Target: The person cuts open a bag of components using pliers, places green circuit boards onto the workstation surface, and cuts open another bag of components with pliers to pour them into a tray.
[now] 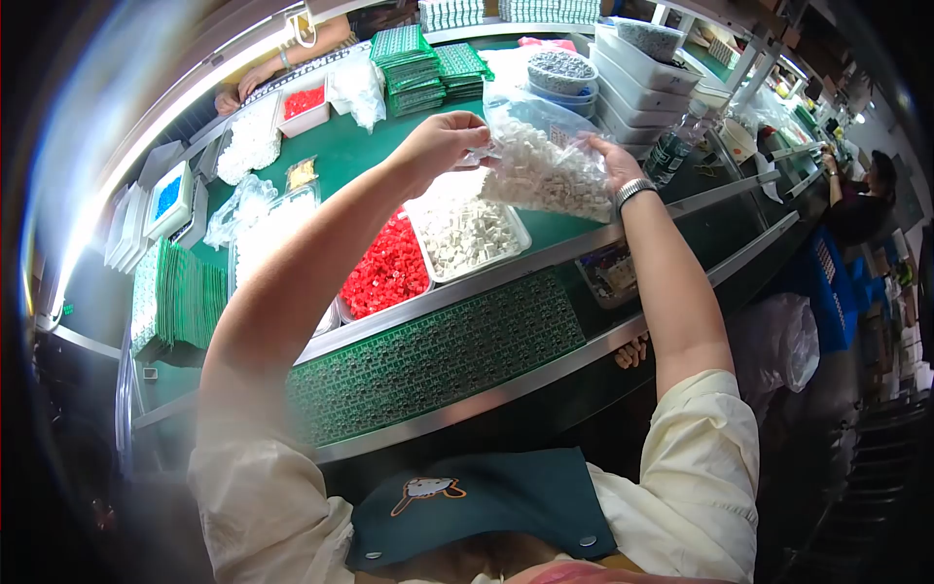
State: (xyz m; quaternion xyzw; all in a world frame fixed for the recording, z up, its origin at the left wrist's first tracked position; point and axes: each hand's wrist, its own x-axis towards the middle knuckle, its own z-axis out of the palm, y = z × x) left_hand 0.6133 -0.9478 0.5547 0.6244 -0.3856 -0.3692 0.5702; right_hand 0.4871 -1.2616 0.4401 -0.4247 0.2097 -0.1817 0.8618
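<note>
A clear plastic bag (555, 175) full of small white parts hangs tilted between my two hands. My left hand (448, 144) pinches the bag's edge at its left side. At the bag's right end, my right hand (615, 164) has its fingers closed on the plastic. Below the bag stands a white tray of white parts (467, 237), and against its left side a tray of red parts (391, 263). A green circuit board panel (438, 355) lies in front of the trays, along the metal rail.
Stacked green boards (404, 68) stand at the back, more boards (185, 297) at the left. A blue-parts tray (170, 198) is far left. White bins (642, 83) and a bottle (676, 141) stand right. Another person's hands (243, 86) rest across the table; a co-worker (866, 190) is far right.
</note>
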